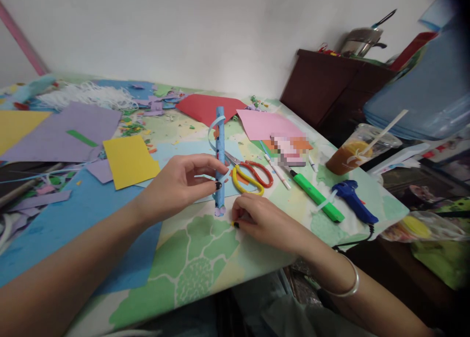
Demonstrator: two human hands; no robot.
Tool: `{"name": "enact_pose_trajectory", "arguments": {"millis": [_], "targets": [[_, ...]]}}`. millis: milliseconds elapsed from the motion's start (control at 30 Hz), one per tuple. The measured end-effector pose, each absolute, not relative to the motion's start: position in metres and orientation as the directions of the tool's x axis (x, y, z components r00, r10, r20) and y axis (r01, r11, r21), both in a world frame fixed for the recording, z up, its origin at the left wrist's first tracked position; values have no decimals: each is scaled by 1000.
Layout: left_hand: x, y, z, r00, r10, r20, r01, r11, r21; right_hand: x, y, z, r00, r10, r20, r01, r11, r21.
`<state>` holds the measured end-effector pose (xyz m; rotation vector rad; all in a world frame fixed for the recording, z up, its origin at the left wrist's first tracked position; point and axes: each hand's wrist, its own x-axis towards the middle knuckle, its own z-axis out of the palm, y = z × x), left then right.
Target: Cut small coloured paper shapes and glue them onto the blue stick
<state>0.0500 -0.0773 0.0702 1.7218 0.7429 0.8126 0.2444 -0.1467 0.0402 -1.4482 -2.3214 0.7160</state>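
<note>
My left hand [187, 180] pinches a slim blue paper tube [219, 151], which stands upright on the table. A pale blue paper strip curls off the tube's left side, and small purple paper pieces [219, 211] sit at its foot. Just right of the tube's base is my right hand [259, 219], its fingers pinched together low over the table. A tiny yellow bit [232, 223] shows at its fingertips. Behind the hands lie scissors [253, 178] with one red and one yellow handle.
On the right lie a green highlighter [317, 196], a blue glue gun [354, 200] with its cord, and a plastic cup of brown drink [347, 153] with a straw. Yellow paper [130, 161], purple paper [73, 131] and pink paper [270, 124] are spread around, with scraps and white string [88, 96] behind.
</note>
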Motion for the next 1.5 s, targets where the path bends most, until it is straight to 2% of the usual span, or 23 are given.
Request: {"name": "enact_pose_trajectory", "arguments": {"millis": [200, 400, 600, 800, 1033, 1200, 1267, 1300, 1400, 1467, 1500], "targets": [[50, -77, 70, 576, 801, 162, 98, -264, 959, 246, -146, 36, -426, 905, 8, 679, 325, -658], [51, -78, 70, 577, 804, 145, 112, -253, 961, 247, -144, 29, -361, 933, -6, 563, 213, -799], [51, -77, 69, 576, 802, 158, 99, -260, 960, 253, -144, 20, -302, 953, 18, 508, 177, -843], [50, -76, 69, 578, 800, 158, 107, -267, 958, 253, -146, 25, -291, 955, 59, 595, 229, -770], [50, -76, 70, 583, 797, 156, 113, -270, 956, 247, -137, 32, -529, 840, 123, 647, 493, -582], [50, -77, 72, 586, 793, 167, 114, -284, 952, 245, -134, 28, -565, 802, 195, 636, 574, -517], [50, -77, 71, 591, 788, 174, 101, -286, 953, 245, -133, 27, -527, 827, 197, 627, 535, -566], [50, -77, 71, 592, 787, 175, 95, -283, 954, 245, -133, 26, -494, 849, 187, 603, 490, -629], [50, -77, 71, 592, 790, 163, 83, -260, 962, 247, -130, 25, -392, 912, 123, 389, 286, -876], [49, -77, 71, 596, 789, 151, 81, -246, 966, 250, -128, 23, -354, 931, 88, 245, 184, -952], [49, -77, 71, 596, 789, 147, 84, -244, 966, 251, -128, 23, -344, 935, 86, 225, 171, -959]]}}
